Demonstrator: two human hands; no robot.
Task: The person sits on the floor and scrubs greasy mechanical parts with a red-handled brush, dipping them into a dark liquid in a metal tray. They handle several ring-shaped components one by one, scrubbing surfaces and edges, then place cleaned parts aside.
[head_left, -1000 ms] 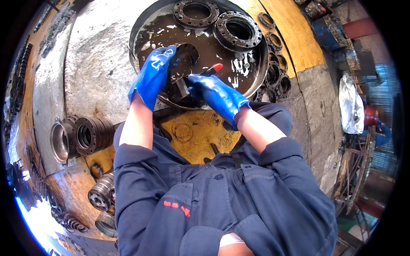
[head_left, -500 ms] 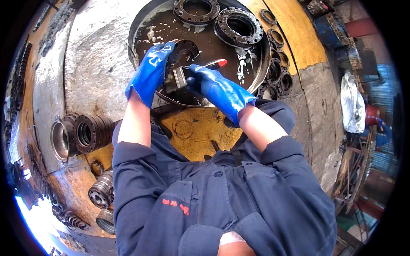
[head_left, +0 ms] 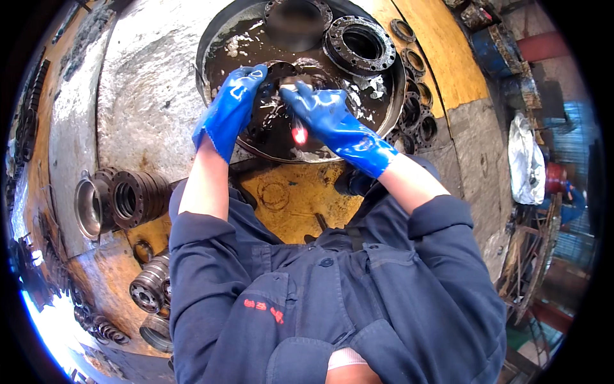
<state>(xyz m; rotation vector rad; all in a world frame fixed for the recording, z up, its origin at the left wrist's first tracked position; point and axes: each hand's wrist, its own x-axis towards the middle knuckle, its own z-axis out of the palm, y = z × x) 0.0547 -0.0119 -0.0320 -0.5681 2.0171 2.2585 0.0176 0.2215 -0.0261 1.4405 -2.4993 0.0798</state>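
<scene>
A wide round metal pan of dark, foamy liquid stands in front of me. My left hand, in a blue rubber glove, is closed on the left edge of a dark metal ring inside the pan. My right hand, gloved alike, grips a flat paintbrush over the ring. Its red handle end points back toward me; the fingers hide much of the brush. Two thick flanged rings with bolt holes sit farther in: one at the right and one at the far side, partly blurred.
Several smaller dark rings lie right of the pan. At the left stand a row of flanged rings and a metal cup-shaped part. Cylindrical parts lie nearer on the left. A white bag is at the far right.
My right hand has moved up and left over the ring. The brush has turned, its red end swinging from the right to point toward me. The liquid's surface looks more stirred.
</scene>
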